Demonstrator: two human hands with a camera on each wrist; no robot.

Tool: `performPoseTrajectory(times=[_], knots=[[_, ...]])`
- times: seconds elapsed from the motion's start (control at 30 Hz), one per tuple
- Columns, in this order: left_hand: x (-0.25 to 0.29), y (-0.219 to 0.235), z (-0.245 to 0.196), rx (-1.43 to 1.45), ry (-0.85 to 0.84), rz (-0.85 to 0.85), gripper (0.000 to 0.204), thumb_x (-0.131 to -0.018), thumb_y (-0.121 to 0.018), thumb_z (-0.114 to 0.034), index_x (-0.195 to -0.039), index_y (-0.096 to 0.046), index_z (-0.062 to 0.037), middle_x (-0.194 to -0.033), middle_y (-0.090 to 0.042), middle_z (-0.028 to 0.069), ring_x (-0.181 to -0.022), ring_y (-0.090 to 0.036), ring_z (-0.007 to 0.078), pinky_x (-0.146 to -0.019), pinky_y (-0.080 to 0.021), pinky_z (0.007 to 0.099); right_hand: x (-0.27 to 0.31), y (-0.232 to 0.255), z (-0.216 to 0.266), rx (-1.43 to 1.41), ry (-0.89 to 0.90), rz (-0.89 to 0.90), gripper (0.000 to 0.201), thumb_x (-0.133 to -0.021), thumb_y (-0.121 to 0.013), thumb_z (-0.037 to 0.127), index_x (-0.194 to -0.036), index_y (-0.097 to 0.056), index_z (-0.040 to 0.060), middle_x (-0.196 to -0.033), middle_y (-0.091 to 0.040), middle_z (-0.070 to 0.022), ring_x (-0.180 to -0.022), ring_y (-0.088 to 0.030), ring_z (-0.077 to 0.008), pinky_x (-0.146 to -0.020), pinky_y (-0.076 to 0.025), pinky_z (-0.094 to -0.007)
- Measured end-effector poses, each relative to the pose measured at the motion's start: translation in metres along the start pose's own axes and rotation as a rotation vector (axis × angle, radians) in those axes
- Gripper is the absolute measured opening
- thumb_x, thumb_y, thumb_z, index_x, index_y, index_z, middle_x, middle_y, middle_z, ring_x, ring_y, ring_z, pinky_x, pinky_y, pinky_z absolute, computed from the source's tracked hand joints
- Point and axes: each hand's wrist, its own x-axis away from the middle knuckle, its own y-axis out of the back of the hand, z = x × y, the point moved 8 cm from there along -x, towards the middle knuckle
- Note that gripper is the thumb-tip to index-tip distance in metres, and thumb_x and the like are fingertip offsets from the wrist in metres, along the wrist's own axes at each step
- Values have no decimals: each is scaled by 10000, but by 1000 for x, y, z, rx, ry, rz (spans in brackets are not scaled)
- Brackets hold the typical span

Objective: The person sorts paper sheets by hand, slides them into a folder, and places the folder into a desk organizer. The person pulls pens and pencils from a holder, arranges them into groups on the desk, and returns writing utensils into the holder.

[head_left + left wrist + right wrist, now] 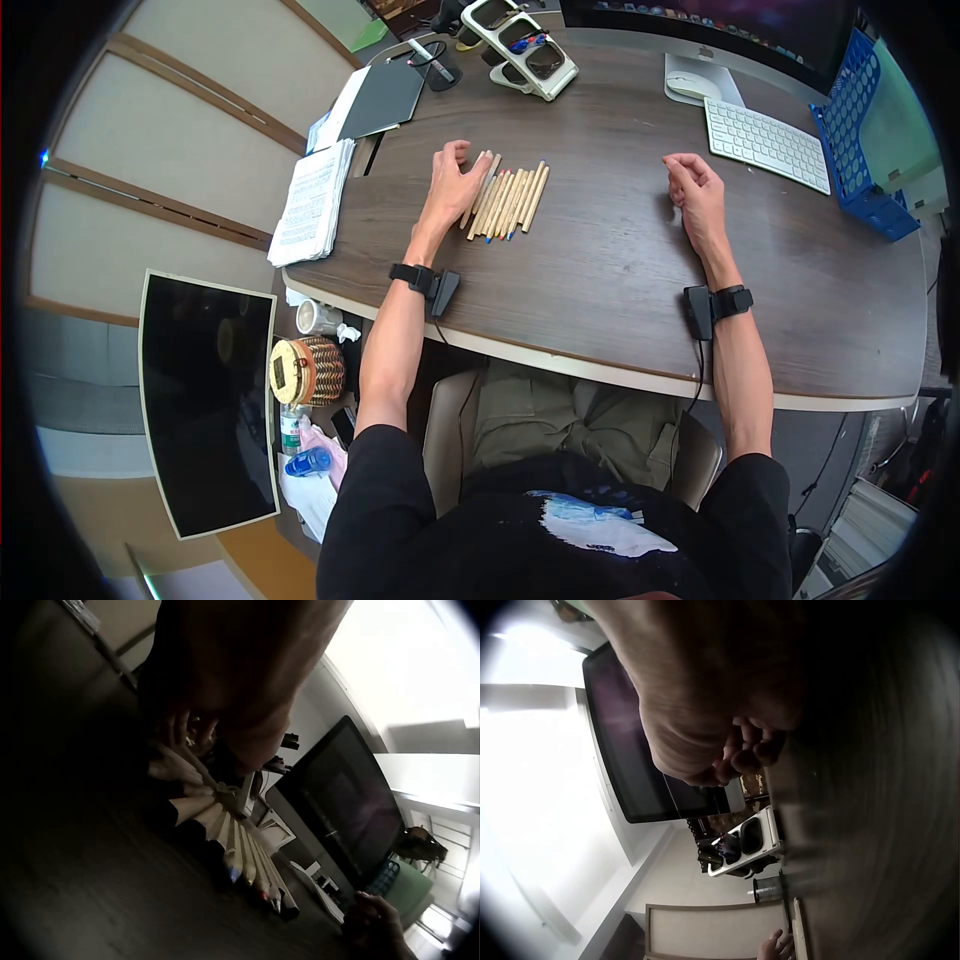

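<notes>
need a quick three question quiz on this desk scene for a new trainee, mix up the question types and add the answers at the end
1. Which hand is nearer the wooden pencils?

2. True or false: the white keyboard lies closer to the right hand than the pencils do.

3. What colour is the perforated holder beside the keyboard?
A) red
B) blue
C) yellow

Key:
1. The left hand
2. True
3. B
</notes>
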Motion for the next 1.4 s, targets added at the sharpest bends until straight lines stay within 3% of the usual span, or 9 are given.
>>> performPoseTrajectory(times=[0.03,0.1,0.13,0.2,0.3,0.63,0.9,1.13,1.4], knots=[[8,5,-12,-7,-2,0,772,-969,-713,-529,-1518,-492,-34,-1399,-584,269,-1302,-607,370,-1114,-490,466,0,0,1,11,1,3,189,-1024,-734,186,-1100,-700,16,-725,-554,76,-622,-440,-16,-554,-312,-206],[23,4,-22,-287,131,131,1182,-823,-714,-796,-1644,-350,-28,-1462,-512,375,-1351,-568,467,-1152,-461,520,-1,0,0,7,0,7,189,-1023,-736,189,-1099,-702,19,-724,-557,75,-623,-443,-16,-554,-317,-206],[30,8,-34,-293,129,131,1182,-823,-714,-796,-1644,-350,-28,-1462,-512,375,-1351,-568,467,-1152,-461,520,-1,0,-1,10,0,10,190,-1023,-737,193,-1098,-705,22,-722,-561,74,-623,-445,-15,-554,-322,-206],[47,3,-48,-471,210,298,1446,-676,-710,-929,-1704,-221,-38,-1461,-500,402,-1407,-518,511,-1161,-454,540,-2,0,0,6,0,7,192,-1024,-736,197,-1097,-708,21,-721,-563,72,-623,-447,-15,-555,-327,-205],[51,-6,-60,-500,199,366,1513,-623,-731,-948,-1714,-190,-50,-1464,-491,411,-1432,-492,523,-1153,-464,551,-3,0,-2,8,7,20,195,-1025,-734,203,-1093,-714,21,-718,-566,68,-623,-451,-16,-557,-336,-203],[21,-28,-49,-694,103,397,1492,-605,-821,-843,-1649,-266,67,-1400,-551,418,-1366,-561,531,-1143,-493,517,0,0,1,14,4,53,210,-1022,-733,222,-1096,-728,26,-728,-575,63,-638,-470,-20,-574,-363,-207],[19,-25,-45,-739,162,527,1279,-626,-857,-749,-1507,-478,98,-1493,-513,373,-1374,-565,500,-1121,-516,527,-1,0,0,26,-4,76,186,-1039,-727,218,-1094,-722,40,-779,-551,62,-664,-463,-28,-593,-364,-205],[20,-27,-47,-793,186,551,1229,-637,-868,-705,-1497,-494,89,-1509,-504,356,-1398,-547,483,-1126,-513,526,1,0,0,18,-9,84,178,-1037,-729,218,-1088,-723,47,-790,-556,60,-666,-465,-28,-601,-372,-201],[33,-23,-49,-716,160,501,1118,-753,-840,-578,-1518,-410,114,-1502,-494,383,-1375,-563,494,-1141,-506,491,1,0,0,21,-16,90,180,-1039,-728,222,-1090,-720,49,-791,-556,62,-668,-463,-27,-607,-374,-199]])
